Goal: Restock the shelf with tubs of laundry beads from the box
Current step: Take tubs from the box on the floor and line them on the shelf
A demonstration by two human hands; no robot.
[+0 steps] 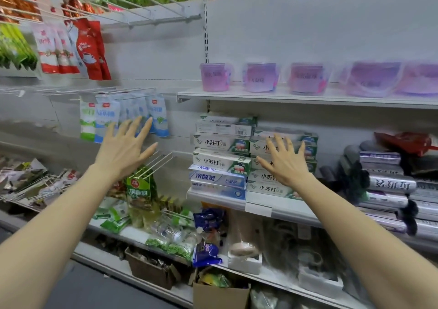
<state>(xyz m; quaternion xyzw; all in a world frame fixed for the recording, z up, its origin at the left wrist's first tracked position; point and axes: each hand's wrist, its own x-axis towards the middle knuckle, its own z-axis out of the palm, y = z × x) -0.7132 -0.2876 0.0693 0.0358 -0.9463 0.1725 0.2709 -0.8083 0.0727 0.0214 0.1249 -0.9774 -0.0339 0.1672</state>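
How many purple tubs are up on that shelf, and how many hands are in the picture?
Purple tubs of laundry beads: 5
Open hands, holding nothing: 2 (left hand, right hand)
Total: 7

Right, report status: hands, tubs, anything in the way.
Left hand open, empty. Right hand open, empty, in front of stacked toothpaste boxes. Purple tubs lined up on upper shelf, untouched.

It was a shop — white retail shelving (308, 97) held stacked toothpaste boxes (221, 161), with snack packets (92, 48) on wire pegs.
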